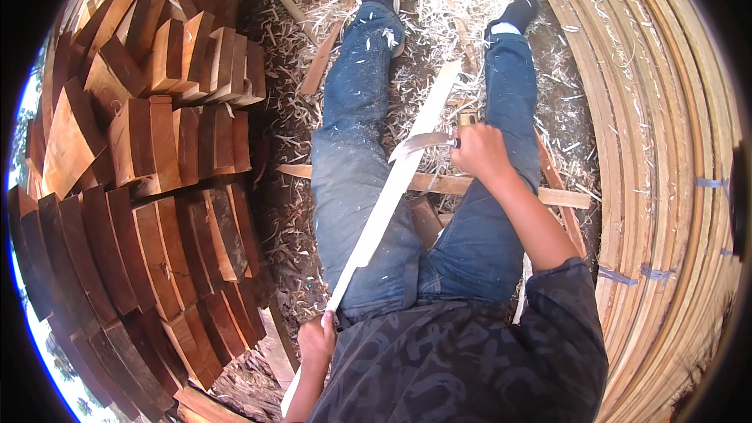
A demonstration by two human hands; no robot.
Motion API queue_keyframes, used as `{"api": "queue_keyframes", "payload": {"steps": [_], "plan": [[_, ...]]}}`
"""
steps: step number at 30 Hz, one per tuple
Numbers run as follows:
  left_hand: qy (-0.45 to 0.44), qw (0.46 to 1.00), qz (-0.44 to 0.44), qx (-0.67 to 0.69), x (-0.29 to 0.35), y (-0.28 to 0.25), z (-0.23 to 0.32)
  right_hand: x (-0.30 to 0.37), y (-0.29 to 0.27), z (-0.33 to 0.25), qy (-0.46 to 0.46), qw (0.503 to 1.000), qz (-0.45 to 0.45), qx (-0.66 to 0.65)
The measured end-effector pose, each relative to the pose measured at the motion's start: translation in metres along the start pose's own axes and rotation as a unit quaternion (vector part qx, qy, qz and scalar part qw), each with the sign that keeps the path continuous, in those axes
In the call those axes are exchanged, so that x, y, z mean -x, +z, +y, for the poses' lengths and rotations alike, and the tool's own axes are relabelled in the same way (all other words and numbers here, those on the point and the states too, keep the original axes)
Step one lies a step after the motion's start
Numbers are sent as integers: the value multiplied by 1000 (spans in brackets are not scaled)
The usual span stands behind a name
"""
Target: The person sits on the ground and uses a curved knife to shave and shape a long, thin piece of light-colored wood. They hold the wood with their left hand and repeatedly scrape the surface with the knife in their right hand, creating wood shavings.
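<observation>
A long pale wooden strip (382, 219) lies slantwise across my left thigh, its far end between my shins. Near my left hip, my left hand (316, 338) is closed around its narrower near part. My right hand (479, 150), above my right knee, grips the handle of a curved-blade knife (424, 143). The blade lies across the strip, seemingly touching its upper face. Fingers of my right hand hide most of the handle.
Stacked reddish-brown wood blocks (160, 223) rise at the left. Long thin wooden strips (638, 149), tied in bundles, line the right side. A flat wooden bar (501, 188) crosses around my legs. Pale shavings (439, 8) cover the ground around my feet.
</observation>
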State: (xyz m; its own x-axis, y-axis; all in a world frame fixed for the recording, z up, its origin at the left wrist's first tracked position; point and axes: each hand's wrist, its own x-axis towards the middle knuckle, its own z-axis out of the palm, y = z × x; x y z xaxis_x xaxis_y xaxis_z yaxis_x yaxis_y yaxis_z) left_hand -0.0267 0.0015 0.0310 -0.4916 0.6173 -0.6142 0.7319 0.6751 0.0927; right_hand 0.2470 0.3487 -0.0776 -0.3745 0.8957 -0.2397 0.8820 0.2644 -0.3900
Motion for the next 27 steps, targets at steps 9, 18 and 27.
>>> {"api": "queue_keyframes", "payload": {"steps": [9, 18, 27], "plan": [[-17, 1000, 3, -22, -2, 10, -23, -64, -46, 139, 341, 936, 74, 44], [21, 997, 37, -64, 0, 19, -15, 28, -20, 6, 20, 998, -63, -5], [16, 997, 49, -50, 13, 33, -23, -71, -9, 71, 241, 970, 32, 19]]}}
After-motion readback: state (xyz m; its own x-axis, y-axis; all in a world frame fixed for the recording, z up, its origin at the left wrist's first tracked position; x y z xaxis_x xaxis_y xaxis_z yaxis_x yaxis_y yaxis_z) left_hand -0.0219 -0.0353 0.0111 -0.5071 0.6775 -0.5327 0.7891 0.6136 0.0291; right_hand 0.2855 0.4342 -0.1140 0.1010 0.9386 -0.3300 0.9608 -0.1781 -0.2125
